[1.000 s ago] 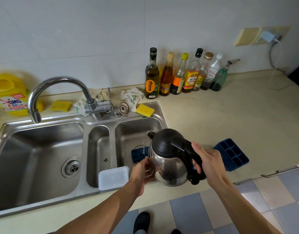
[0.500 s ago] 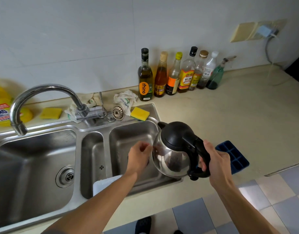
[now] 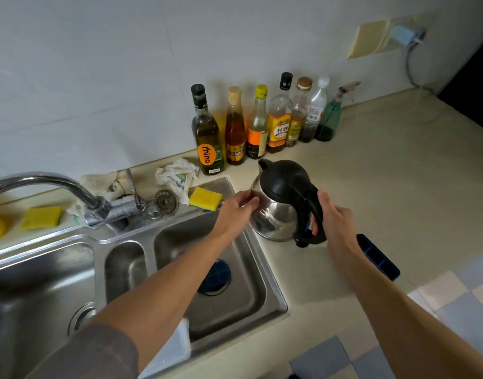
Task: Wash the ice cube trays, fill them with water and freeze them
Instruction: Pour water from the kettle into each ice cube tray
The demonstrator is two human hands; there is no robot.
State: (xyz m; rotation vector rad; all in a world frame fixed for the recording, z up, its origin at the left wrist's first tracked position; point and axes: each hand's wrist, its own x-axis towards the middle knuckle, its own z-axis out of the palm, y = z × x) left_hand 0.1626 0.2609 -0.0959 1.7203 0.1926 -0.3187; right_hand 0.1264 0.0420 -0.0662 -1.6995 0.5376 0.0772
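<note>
One blue ice cube tray (image 3: 216, 274) lies at the bottom of the right sink basin (image 3: 251, 291), partly hidden by my left forearm. A second blue tray (image 3: 380, 261) lies on the counter near its front edge, behind my right forearm. A steel kettle with a black lid (image 3: 281, 206) stands on the counter just right of the sink. My right hand (image 3: 336, 218) has its fingers round the kettle's black handle. My left hand (image 3: 238, 209) touches the kettle's left side with its fingertips.
Several bottles (image 3: 258, 124) line the wall behind the kettle. A yellow sponge (image 3: 205, 198), rags and a strainer lie on the sink's back ledge by the tap (image 3: 71, 188). A white plastic container (image 3: 170, 351) sits on the sink's front rim.
The kettle has moved from over the right basin, to the right and back, down onto the counter. Both hands went with it, and the tray in the basin has come into view.
</note>
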